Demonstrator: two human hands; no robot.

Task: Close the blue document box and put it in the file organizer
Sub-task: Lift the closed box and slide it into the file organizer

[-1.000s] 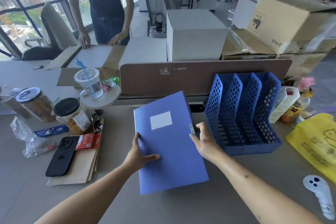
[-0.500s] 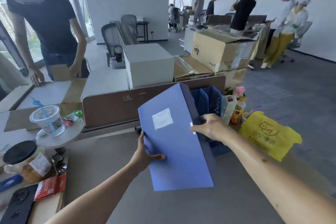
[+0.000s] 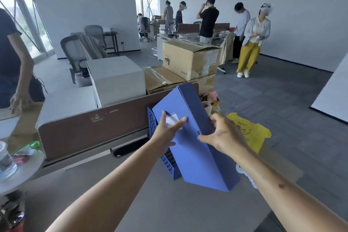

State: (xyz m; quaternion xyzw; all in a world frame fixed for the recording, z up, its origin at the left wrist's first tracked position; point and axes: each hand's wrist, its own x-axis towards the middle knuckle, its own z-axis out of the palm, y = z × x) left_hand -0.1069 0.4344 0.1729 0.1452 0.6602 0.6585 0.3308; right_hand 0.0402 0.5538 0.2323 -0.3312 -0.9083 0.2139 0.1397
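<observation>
The blue document box is closed and held in the air, tilted, with its top end leaning away from me. It hangs over the blue mesh file organizer, which it mostly hides; only the organizer's left wall shows. My left hand presses flat against the box's front face, over its white label. My right hand grips the box's right edge by the spine. Whether the box touches the organizer is hidden.
A brown desk divider runs behind the organizer. A yellow bag lies to the right, small items behind it. Cardboard boxes stack beyond the divider. A round stand with a cup is at left. A person's hand rests far left.
Both hands lifted the box off the desk and carried it right, over the organizer, tilting it more upright. My head turned up and to the right.
</observation>
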